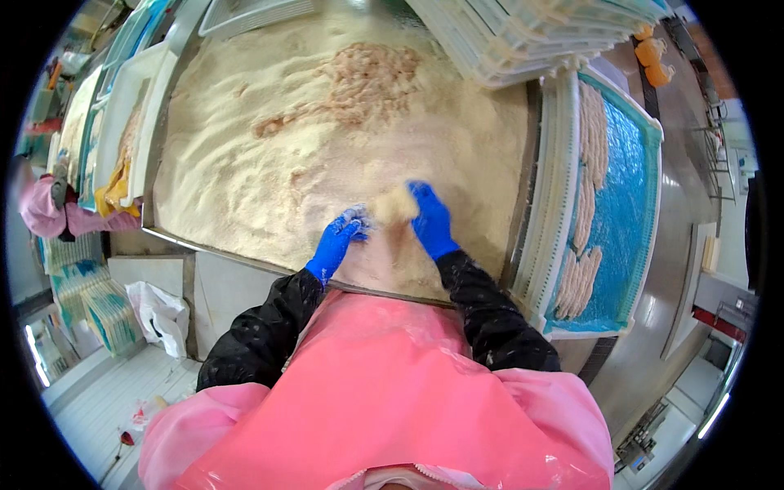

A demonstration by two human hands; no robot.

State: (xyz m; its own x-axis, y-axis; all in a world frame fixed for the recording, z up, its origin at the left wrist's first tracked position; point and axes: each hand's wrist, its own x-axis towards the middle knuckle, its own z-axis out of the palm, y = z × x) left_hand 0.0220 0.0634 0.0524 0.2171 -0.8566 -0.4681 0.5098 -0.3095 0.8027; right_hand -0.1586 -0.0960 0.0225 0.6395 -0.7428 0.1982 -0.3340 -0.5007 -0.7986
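Both my hands wear blue gloves over a wide bed of pale breadcrumbs [245,188] in a metal-edged tray. My right hand [431,222] grips a blurred, crumb-coated piece [394,206] on its inner side; what lies under the coating cannot be made out. My left hand [335,242] is just to the left of that piece, with crumb-dusted fingers bent and apart and nothing visible in them. Toward the far side of the crumbs lies a heap of raw, pinkish meat pieces [371,77], with a few strays to its left.
At right, a light plastic crate [645,245] lined with blue film holds rows of coated strips [580,282]. Stacked white trays [539,37] overhang the far right corner. At left are more bins [135,106], a person in pink sleeves [45,204] and a white bag [159,314].
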